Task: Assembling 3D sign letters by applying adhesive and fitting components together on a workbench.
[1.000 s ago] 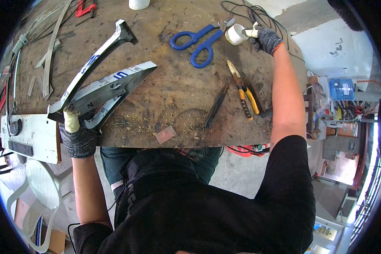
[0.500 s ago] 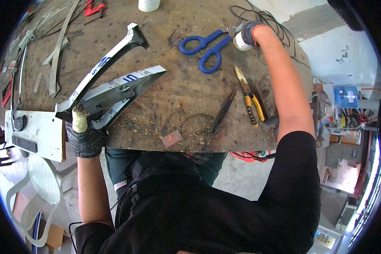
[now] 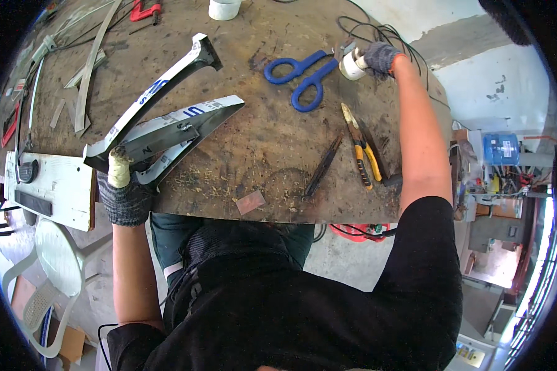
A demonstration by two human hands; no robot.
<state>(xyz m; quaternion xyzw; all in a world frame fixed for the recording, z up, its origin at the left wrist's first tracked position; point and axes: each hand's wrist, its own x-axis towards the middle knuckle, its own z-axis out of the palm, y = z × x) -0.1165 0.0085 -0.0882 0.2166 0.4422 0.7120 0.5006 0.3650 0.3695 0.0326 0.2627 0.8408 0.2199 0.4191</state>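
Observation:
My left hand [image 3: 127, 196], in a dark knit glove with a pale wrapped thumb, is closed around the lower ends of bent metal strips. One, a long metal strip [image 3: 161, 93] with white printed film, curves up and away. Another metal strip [image 3: 195, 117], also filmed, slants right, with more metal beneath it. At the far right of the table, my right hand [image 3: 382, 60], gloved with an orange cuff, has its curled fingers at the rim of a small white round container [image 3: 351, 67]. Blue-handled scissors [image 3: 306, 89] lie just left of it.
Pliers [image 3: 359, 145] with yellow-black handles and a dark slim tool [image 3: 323, 166] lie nearer. A small copper-coloured plate [image 3: 251, 202] rests by the front edge. Another white container [image 3: 224, 8] and a red clamp [image 3: 145, 10] stand far back; black cable [image 3: 384, 31] coils behind my right hand.
My right hand has shifted slightly right and nearer, uncovering more of the white container. My left hand keeps its hold on the metal strips. The whole view has shifted slightly.

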